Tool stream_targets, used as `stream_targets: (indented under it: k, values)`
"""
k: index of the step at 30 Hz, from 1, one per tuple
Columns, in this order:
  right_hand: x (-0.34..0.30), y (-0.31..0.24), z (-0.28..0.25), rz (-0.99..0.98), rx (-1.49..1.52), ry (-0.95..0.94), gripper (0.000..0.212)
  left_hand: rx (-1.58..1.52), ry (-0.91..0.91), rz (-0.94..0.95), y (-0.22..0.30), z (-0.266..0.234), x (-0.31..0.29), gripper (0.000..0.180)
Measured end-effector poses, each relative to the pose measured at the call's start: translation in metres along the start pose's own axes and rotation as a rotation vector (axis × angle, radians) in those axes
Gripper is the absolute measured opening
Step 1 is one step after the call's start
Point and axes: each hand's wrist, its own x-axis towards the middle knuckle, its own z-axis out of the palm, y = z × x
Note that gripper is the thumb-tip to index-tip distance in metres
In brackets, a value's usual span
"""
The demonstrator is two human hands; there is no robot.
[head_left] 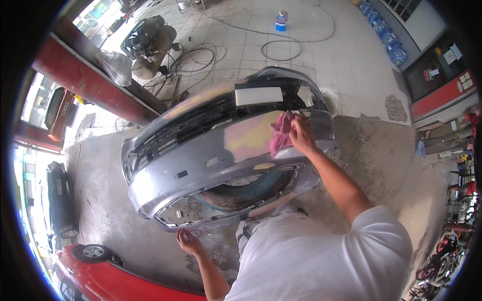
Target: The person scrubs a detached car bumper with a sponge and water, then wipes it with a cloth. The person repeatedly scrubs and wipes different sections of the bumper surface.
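Note:
A silver-grey car bumper point(201, 160) stands on the concrete floor in front of me, with sanded patches of yellow and pink filler on its face. My right hand point(301, 134) presses a pink rag point(280, 133) against the bumper's upper right part, beside the filler patch. My left hand point(188, 242) rests its fingertips on the bumper's lower edge, holding nothing. A white rectangular block point(258, 95) lies on the bumper's top. My white shirt fills the lower middle of the view.
A red pillar point(85, 83) stands at the left, with an air compressor point(148, 45) and hoses on the tiles behind. A blue-and-white can point(281, 22) sits far back. A red car point(100, 276) is at the lower left, and water bottles point(386, 37) line the right wall.

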Motion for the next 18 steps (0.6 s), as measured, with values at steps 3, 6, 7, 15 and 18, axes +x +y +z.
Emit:
stream_targets:
  k: [3,6,7,15,18]
  values:
    - [0.023,-0.009,0.030,0.108,-0.185,-0.044,0.047,0.023,-0.030,-0.118,-0.087,-0.021,-0.026,0.014]
    - [0.033,-0.068,0.052,0.101,-0.544,0.074,0.051,-0.004,-0.078,-0.170,-0.105,-0.031,-0.023,0.012]
    - [0.038,-0.077,0.064,0.045,-0.504,0.099,0.048,-0.032,-0.097,-0.180,-0.104,-0.023,-0.016,0.012]
    - [0.062,-0.252,0.164,-0.184,-0.214,-0.194,0.041,-0.220,-0.153,0.108,-0.039,0.007,0.076,0.010]
    - [0.042,-0.321,0.193,-0.274,-0.185,-0.291,0.054,-0.323,-0.200,-0.023,-0.029,0.005,0.091,0.012]
